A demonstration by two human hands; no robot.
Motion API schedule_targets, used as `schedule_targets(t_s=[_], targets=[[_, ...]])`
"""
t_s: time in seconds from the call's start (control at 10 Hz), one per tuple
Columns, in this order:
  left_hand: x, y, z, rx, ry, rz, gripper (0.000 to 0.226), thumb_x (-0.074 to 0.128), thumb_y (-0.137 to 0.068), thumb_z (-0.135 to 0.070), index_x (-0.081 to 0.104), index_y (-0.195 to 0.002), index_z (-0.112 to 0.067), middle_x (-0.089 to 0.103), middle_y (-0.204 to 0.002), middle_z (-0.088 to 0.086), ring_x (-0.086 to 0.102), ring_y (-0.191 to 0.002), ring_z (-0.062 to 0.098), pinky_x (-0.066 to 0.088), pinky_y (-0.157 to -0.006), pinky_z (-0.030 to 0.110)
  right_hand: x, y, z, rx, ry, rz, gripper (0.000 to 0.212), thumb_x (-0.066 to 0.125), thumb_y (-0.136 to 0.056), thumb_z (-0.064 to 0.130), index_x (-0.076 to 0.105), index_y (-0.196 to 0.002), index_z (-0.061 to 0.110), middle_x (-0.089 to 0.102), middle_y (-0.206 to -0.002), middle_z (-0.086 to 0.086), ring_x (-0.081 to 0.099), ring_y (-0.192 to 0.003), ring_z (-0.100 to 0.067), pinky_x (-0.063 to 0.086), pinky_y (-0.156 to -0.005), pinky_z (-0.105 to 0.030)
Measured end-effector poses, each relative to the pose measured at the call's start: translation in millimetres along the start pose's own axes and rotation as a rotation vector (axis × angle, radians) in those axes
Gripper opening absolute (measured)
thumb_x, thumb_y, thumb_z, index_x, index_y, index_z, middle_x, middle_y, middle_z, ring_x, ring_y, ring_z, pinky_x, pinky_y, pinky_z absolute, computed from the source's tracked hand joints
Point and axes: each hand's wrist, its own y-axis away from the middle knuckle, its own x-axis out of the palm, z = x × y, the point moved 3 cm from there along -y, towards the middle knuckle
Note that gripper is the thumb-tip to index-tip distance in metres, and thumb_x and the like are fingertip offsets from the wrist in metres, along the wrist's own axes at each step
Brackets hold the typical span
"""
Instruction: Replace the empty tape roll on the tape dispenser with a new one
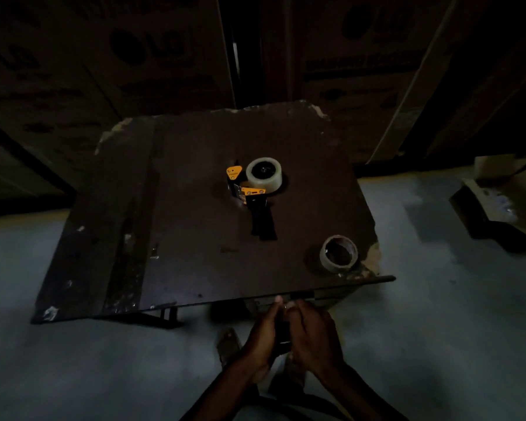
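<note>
A dark, chipped worktop [195,238] stands on a pale floor [43,360] in a dim room, with big cardboard boxes [119,56] behind. The tape dispenser [254,192] lies mid-worktop carrying a clear tape roll [264,174]; the empty roll [339,253] sits near the right corner. Below the near edge, left hand [263,335] and right hand [312,332] press together, each grip curled; whether they hold anything, I cannot tell.

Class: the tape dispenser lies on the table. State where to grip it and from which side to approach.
Grip the tape dispenser by its black handle, coming from the near edge: the handle points toward the person, bare and long, while the tape roll fills the far end.
</note>
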Motion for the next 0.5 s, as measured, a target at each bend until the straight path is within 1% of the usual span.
schedule_targets(t_s=[0.1, 0.2, 0.3, 0.4, 0.5], targets=[[0.1, -3.6, -8.0, -0.010, -0.031, 0.014, 0.048, 0.044, -0.093, -0.056, 0.074, -0.097, -0.019, 0.078, -0.090, 0.005, 0.072, -0.086, 0.022, 0.055, -0.071, 0.031, 1.3, -11.8, 3.2, -0.049, -0.060, 0.007, 0.043, 0.024, -0.090, 0.048, 0.059, -0.083, 0.024, 0.063, -0.082, 0.009, 0.057, -0.078, -0.001, 0.039, -0.069, -0.013], [-7.0, -2.4, -21.2, 0.013, -0.032, -0.041, 0.043, 0.047, -0.093, -0.053, 0.071, -0.103, -0.019, 0.077, -0.098, 0.007, 0.071, -0.090, 0.024, 0.056, -0.065, 0.031, 4.8, -23.7, 14.7, -0.079, -0.060, 0.055, 0.037, 0.028, -0.093, 0.046, 0.058, -0.080, 0.028, 0.064, -0.082, 0.011, 0.059, -0.080, -0.002, 0.041, -0.074, -0.018], [-18.6, -5.2, -32.6, 0.083, -0.092, -0.072, 0.037, 0.046, -0.096, -0.045, 0.064, -0.110, -0.015, 0.069, -0.111, 0.007, 0.066, -0.101, 0.025, 0.056, -0.086, 0.040, 13.9, -37.4, 22.7, -0.111, -0.049, 0.051, 0.041, 0.035, -0.095, 0.048, 0.065, -0.081, 0.025, 0.071, -0.084, 0.008, 0.065, -0.082, -0.007, 0.052, -0.080, -0.029], [-34.9, -14.9, -58.8, 0.142, -0.017, -0.162, 0.036, 0.049, -0.097, -0.032, 0.068, -0.108, -0.004, 0.071, -0.107, 0.021, 0.067, -0.100, 0.038, 0.055, -0.088, 0.047, 11.9, -52.6, 40.6, -0.109, -0.009, 0.009, 0.038, 0.040, -0.092, 0.050, 0.065, -0.079, 0.023, 0.070, -0.080, 0.005, 0.065, -0.076, -0.009, 0.053, -0.076, -0.035], [-58.1, -16.6, -105.5, 0.241, 0.037, -0.226, 0.027, 0.052, -0.095, -0.021, 0.071, -0.098, -0.002, 0.073, -0.090, 0.019, 0.069, -0.080, 0.033, 0.056, -0.066, 0.039, -8.5, -72.7, 75.9, -0.151, -0.125, -0.116, 0.024, 0.054, -0.093, 0.034, 0.062, -0.072, 0.025, 0.064, -0.072, 0.003, 0.062, -0.072, -0.002, 0.052, -0.071, -0.025]])
